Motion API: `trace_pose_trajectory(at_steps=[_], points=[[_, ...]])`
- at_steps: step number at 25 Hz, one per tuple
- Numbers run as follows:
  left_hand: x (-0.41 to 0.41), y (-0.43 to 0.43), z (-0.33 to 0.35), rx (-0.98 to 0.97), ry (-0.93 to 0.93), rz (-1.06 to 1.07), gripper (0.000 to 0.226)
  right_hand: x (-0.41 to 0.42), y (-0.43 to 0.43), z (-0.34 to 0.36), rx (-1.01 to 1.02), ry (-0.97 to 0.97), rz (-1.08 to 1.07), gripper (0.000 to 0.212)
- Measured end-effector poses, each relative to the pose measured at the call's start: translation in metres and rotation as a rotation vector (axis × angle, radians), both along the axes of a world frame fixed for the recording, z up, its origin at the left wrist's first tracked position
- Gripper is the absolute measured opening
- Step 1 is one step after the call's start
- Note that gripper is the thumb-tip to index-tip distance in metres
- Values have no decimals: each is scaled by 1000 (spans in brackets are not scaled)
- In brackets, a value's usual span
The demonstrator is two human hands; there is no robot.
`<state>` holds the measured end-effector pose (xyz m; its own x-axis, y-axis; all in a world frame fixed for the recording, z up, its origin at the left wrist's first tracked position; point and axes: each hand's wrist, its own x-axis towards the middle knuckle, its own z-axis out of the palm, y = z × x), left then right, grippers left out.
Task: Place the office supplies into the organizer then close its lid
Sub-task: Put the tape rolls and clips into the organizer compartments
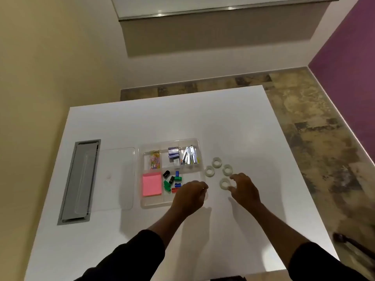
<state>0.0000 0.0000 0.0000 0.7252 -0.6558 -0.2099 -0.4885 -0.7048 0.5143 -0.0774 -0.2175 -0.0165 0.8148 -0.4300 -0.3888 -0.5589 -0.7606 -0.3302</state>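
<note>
- Reaching right hand (244,189), fingers spread around nearest tape roll (224,183), mid-frame, ready to grab.
- Left hand (189,196) loosely curled over organizer (150,205); contents unclear.

Clear plastic organizer (171,141) lies flat and open, its near-right corner under the left hand (189,196). Compartments: coloured paper clips (154,159), staple boxes (173,153), silver clips (189,157) in the far row; pink sticky notes (152,184) and small sharpeners (172,181) (black, green, blue, red) just left of the left hand. Clear lid (113,177) lies flat, well left of both hands. Four tape rolls (217,162) sit on the table; nearest one touches the right hand (242,187) fingertips.
</note>
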Motion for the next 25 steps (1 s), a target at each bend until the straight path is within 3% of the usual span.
trace_pose_trajectory(at_steps=[6,12,17,25], points=[[-4,-15,-7,19,23,-11,28,11,7,-19,9,102,166,53],[-2,-9,-15,21,14,0,28,18,17,-33,-188,120,261,27],[3,3,-19,-3,-2,53,25,18,21,-43,-135,89,204,20],[20,42,-23,-32,-20,162,37,45,50,-20,69,-232,26,50]])
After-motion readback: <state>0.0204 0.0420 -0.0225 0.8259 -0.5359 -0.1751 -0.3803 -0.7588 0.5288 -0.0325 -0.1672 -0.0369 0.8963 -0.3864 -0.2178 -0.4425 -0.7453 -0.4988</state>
